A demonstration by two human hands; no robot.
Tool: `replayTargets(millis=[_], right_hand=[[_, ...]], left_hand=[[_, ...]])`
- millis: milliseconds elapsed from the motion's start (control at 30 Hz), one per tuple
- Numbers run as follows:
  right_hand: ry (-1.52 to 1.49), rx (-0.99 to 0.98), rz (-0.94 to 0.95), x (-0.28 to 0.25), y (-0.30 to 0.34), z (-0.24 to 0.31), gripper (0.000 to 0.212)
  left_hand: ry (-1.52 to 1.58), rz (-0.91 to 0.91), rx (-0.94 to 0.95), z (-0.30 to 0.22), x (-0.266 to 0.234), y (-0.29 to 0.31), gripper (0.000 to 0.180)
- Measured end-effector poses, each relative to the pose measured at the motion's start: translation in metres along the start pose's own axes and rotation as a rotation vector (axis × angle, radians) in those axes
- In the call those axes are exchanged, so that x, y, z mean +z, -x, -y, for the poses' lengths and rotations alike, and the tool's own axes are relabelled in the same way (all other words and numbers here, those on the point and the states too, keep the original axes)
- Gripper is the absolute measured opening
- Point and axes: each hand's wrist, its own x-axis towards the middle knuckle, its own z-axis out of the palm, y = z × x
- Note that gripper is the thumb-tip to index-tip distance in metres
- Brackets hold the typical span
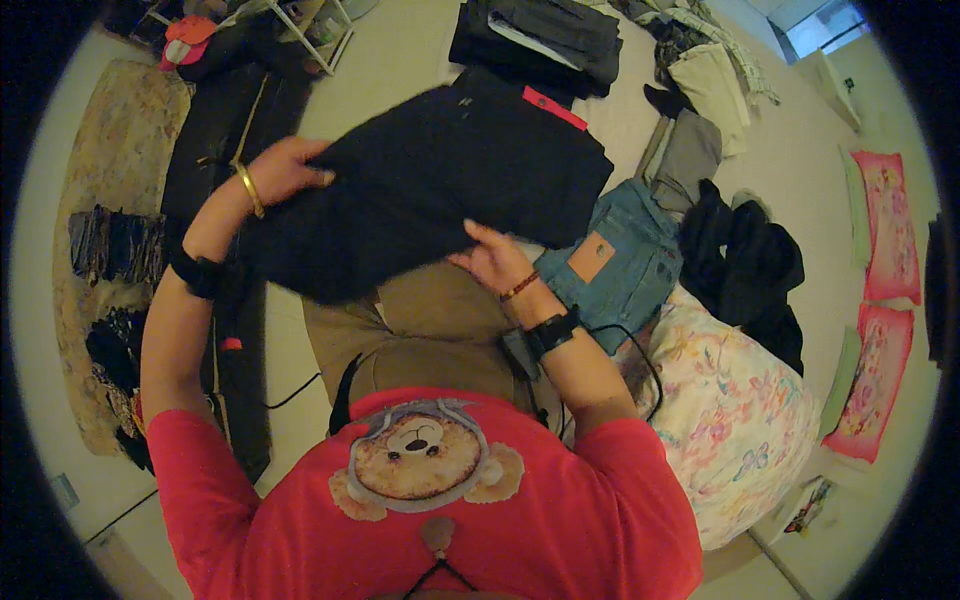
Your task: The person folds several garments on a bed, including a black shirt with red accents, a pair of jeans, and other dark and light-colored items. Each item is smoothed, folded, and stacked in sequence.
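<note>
A pair of black trousers (440,180), folded over, stretches between my two hands above my lap. A red label strip (555,107) shows along its upper right edge. My left hand (285,180) grips the left end, thumb on top and fingers partly hidden by the cloth. At the lower edge, my right hand (495,262) pinches the fabric, its thumb over the front and the other fingers mostly behind. Just right of the trousers lie folded blue jeans (630,255) with an orange-tan patch (592,257).
Folded dark clothes (540,45) are stacked at the far side. Grey garments (688,155) and a crumpled black garment (740,250) lie to the right. Nearer sits a floral bundle (735,420). A dark cable (650,370) loops beside my right forearm. Long dark cloth (240,330) lies at left.
</note>
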Motion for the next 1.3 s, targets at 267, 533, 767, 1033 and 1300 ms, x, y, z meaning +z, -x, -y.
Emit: replayTargets(millis=[267, 533, 767, 1033, 1300], right_hand=[[-0.111, -0.443, 0.103, 0.022, 0.044, 0.149, 0.064], [0.357, -0.329, -0.431, -0.078, 0.024, 0.141, 0.056], [0.350, -0.503, -0.338, -0.085, 0.012, 0.132, 0.084], [1.154, -0.417, -0.688, -0.086, 0.011, 0.141, 0.086], [1.896, -1.287, -0.773, 0.003, 0.016, 0.138, 0.076]], left_hand=[[-0.728, -0.863, 0.781, -0.075, 0.001, -0.071, 0.043], [-0.746, -0.464, 0.434, -0.028, 0.180, -0.153, 0.047], [-0.629, -0.479, 0.420, -0.011, 0.159, -0.169, 0.048], [-0.634, -0.419, 0.437, -0.013, 0.152, -0.147, 0.041], [-0.582, -0.642, 0.338, -0.009, 0.132, -0.168, 0.058]])
